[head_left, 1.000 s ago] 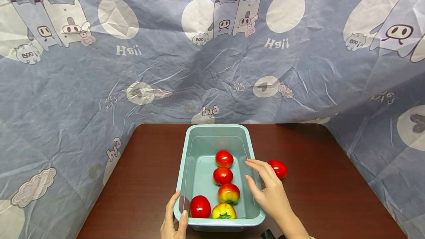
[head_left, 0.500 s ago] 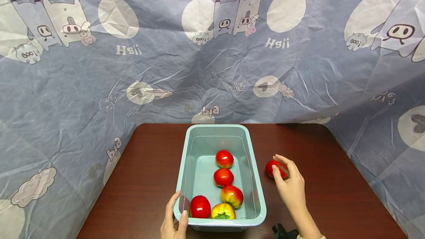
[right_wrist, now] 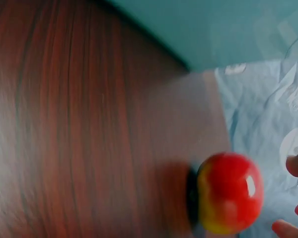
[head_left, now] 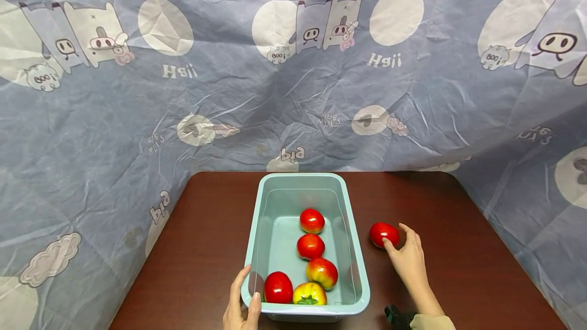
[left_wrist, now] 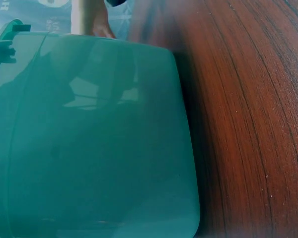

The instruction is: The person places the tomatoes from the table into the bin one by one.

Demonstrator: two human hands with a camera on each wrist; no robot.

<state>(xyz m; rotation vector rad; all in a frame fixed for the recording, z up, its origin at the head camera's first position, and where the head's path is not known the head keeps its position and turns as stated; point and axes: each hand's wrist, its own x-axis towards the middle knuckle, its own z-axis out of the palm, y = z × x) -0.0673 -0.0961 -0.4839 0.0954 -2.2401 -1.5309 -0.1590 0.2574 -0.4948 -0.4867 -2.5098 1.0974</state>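
Note:
My left hand [head_left: 240, 297] grips the near left corner of a pale blue-green plastic bin [head_left: 251, 228], thumb over the front rim and a finger on the side rim. To the right of the bin, a glossy red fruit [head_left: 384, 235], yellow on one side, rests on the table. My right hand [head_left: 408, 251] is beside this fruit, thumb and fingers spread. The right wrist view has the fingertips [right_wrist: 297, 166] at the right edge, apart from the fruit [right_wrist: 231, 193]. The left hand is out of sight in the left wrist view, where the bin's outer wall [left_wrist: 99, 139] fills most of the picture.
Several fruits lie in the bin: red ones [head_left: 312, 220], a red-yellow one [head_left: 322, 273] and a yellow one with a green calyx [head_left: 309, 294]. The dark brown wooden table [head_left: 440, 202] ends at a printed blue-grey cloth [head_left: 293, 101] behind and at the sides.
My right hand has moved right, from over the bin's right rim to the fruit outside. The red-yellow fruit in the bin has rolled slightly. The left hand keeps its grip.

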